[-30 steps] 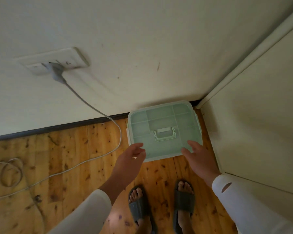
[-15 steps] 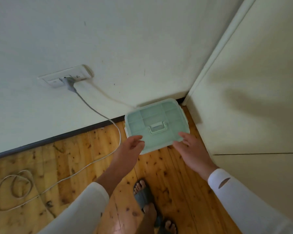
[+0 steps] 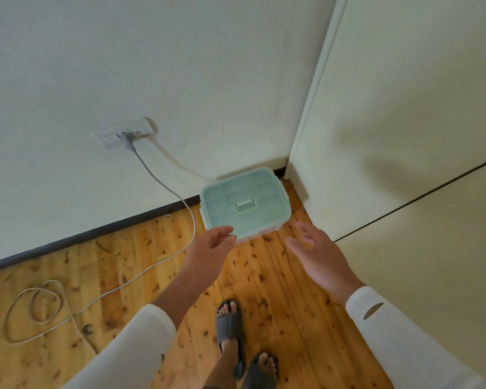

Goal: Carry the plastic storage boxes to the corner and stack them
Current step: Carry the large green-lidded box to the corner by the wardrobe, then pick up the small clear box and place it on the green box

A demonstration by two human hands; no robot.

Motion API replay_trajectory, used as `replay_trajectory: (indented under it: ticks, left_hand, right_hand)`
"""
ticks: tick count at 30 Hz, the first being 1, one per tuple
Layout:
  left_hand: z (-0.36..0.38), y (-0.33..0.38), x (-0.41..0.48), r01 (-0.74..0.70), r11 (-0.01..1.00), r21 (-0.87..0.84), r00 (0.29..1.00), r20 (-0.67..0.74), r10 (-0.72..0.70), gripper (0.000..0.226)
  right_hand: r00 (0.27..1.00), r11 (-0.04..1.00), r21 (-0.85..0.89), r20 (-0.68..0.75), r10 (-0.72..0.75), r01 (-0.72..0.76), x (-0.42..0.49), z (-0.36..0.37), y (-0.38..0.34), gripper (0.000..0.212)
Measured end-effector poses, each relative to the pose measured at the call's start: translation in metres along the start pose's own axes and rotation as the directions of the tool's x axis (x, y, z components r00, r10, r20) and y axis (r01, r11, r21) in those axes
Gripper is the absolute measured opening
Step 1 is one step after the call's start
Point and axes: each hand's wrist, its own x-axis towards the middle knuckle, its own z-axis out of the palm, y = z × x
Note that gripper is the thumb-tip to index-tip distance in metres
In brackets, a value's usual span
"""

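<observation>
A mint-green plastic storage box (image 3: pixel 244 204) with a clear divided lid and a folded handle sits on the wooden floor in the corner, against the wall and the cabinet side. My left hand (image 3: pixel 211 249) hovers above its near left corner, fingers apart, holding nothing. My right hand (image 3: pixel 317 255) is off the box to the near right, palm open and empty. Whether more boxes lie under the lid is hard to tell.
A grey cable (image 3: pixel 163 189) runs from a wall socket (image 3: pixel 124 133) down past the box's left side and coils on the floor (image 3: pixel 37 310). A pale cabinet (image 3: pixel 404 164) stands at the right. My feet in grey slippers (image 3: pixel 230 324) stand behind.
Both hands have drawn back from the box's near edge and the view has risen and pulled away. The feet have shifted, one stepping behind the other. The box has stayed in the corner.
</observation>
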Motion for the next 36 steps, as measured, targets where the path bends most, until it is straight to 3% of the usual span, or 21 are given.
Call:
replay_trajectory:
  ticks: [14, 24, 31, 36]
  left_hand:
    - [-0.008, 0.015, -0.088, -0.005, 0.999, 0.042, 0.999, 0.047, 0.003, 0.015]
    - [-0.028, 0.043, -0.145, -0.149, 0.986, 0.069, 0.969, 0.211, 0.132, 0.021]
    - [-0.012, 0.065, -0.183, -0.27, 0.957, 0.103, 0.887, 0.413, 0.205, 0.028]
    - [0.025, 0.083, -0.222, -0.421, 0.898, 0.126, 0.775, 0.565, 0.284, 0.028]
  right_hand:
    - [0.995, 0.995, 0.082, -0.074, 0.07, -0.064, -0.11, -0.013, -0.002, 0.05]
    - [0.945, 0.975, 0.209, -0.298, 0.137, -0.076, -0.211, -0.007, -0.034, 0.048]
    - [0.87, 0.949, 0.303, -0.439, 0.224, -0.091, -0.288, -0.005, -0.03, 0.046]
    - [0.772, 0.922, 0.379, -0.562, 0.298, -0.08, -0.351, -0.013, -0.01, 0.047]
